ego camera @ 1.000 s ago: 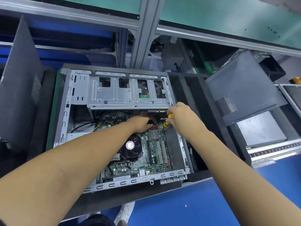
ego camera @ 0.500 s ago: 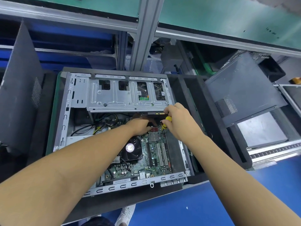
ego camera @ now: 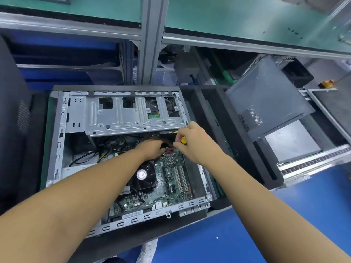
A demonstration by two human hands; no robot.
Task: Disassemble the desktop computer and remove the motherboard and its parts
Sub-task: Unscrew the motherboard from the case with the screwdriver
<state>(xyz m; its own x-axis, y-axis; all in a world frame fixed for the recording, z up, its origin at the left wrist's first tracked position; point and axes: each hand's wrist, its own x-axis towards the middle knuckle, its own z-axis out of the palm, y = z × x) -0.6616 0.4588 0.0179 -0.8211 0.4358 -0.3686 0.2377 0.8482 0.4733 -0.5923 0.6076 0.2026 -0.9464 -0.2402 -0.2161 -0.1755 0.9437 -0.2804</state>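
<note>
An open desktop case (ego camera: 57, 141) lies on its side with its green motherboard (ego camera: 171, 183) exposed, a black CPU fan (ego camera: 142, 176) left of the white expansion slots. A silver drive cage (ego camera: 117, 116) spans the case's far half. My right hand (ego camera: 197, 143) grips a yellow-handled screwdriver (ego camera: 183, 139), its shaft pointing down at the board's far right corner. My left hand (ego camera: 152, 149) reaches in beside it, fingers curled under the cage edge near a red connector block (ego camera: 169, 150); what they hold is hidden.
A removed grey side panel (ego camera: 266, 103) leans at the right over a metal tray. Another dark panel (ego camera: 13, 118) stands at the far left. Black and yellow cables (ego camera: 102, 150) lie in the case's left part. A shoe (ego camera: 148, 251) shows below on the blue floor.
Both hands stay at the board's far right corner. The right hand with the screwdriver has shifted slightly left and up; the view has drifted a little.
</note>
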